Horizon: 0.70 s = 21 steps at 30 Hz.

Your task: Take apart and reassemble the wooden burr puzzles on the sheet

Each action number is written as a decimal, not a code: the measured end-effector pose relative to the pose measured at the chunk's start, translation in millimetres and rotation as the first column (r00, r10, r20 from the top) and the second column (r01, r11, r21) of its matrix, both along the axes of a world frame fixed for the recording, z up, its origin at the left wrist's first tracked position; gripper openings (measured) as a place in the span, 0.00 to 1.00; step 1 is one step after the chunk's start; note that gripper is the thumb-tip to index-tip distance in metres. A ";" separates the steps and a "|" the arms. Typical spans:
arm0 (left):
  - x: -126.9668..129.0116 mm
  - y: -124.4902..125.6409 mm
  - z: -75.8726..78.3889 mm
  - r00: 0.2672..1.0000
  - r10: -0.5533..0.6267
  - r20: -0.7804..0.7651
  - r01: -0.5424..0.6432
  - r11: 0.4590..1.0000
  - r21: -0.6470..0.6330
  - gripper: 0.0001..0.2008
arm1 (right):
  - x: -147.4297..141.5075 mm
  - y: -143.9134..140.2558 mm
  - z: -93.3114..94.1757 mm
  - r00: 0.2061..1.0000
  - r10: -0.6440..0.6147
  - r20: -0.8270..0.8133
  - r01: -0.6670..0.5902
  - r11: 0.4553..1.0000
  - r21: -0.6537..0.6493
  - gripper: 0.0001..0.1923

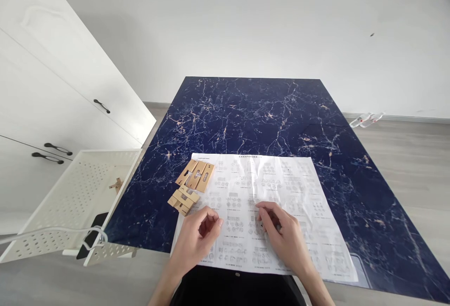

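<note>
A large creased paper sheet [281, 193], printed with rows of small diagrams, lies at the near edge of the table. My left hand [200, 235] rests over its left part, the fingers loosely curled in and nothing visible in them. Over the middle of the sheet is my right hand [283, 231], also loosely closed, with no object to be seen in it. Flat wooden puzzle pieces [202, 177] with slots and numbers lie side by side on the sheet's upper left. Just below them, nearer my left hand, sits an interlocked wooden block [183, 199].
The table [246, 114] has a dark blue marbled top. On its left stands a white perforated bin [70, 189] holding a wooden piece [116, 185] and a pale cable. White cabinets [63, 85] rise behind it. Clear bottles [367, 119] lie on the floor at right.
</note>
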<state>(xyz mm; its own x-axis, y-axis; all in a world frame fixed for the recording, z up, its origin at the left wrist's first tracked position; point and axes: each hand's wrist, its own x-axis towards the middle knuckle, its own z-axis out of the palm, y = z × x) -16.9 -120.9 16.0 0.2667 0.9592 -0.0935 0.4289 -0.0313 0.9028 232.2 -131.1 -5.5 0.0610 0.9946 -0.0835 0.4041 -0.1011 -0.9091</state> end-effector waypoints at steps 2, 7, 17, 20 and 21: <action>0.0 -0.7 -0.6 1.000 0.002 0.002 -0.002 1.000 -0.005 0.15 | 0.0 0.1 -0.2 1.000 -0.003 0.005 0.003 1.000 0.003 0.25; 0.8 -0.9 -0.4 1.000 0.008 0.016 -0.008 1.000 -0.005 0.14 | 1.9 -0.6 -0.7 1.000 0.019 0.009 -0.019 1.000 -0.021 0.23; 1.4 -0.1 0.4 1.000 -0.009 0.005 0.009 1.000 -0.006 0.14 | 5.0 0.8 -3.2 0.999 0.038 0.034 -0.037 0.999 -0.005 0.23; 1.8 0.8 0.7 1.000 -0.017 0.008 0.017 1.000 -0.001 0.15 | 7.0 1.9 -4.8 0.997 0.064 0.032 -0.064 0.998 -0.010 0.23; 2.0 1.0 0.9 1.000 -0.018 0.010 0.018 1.000 0.002 0.15 | 6.9 1.8 -4.8 0.998 0.059 0.031 -0.058 0.998 -0.010 0.23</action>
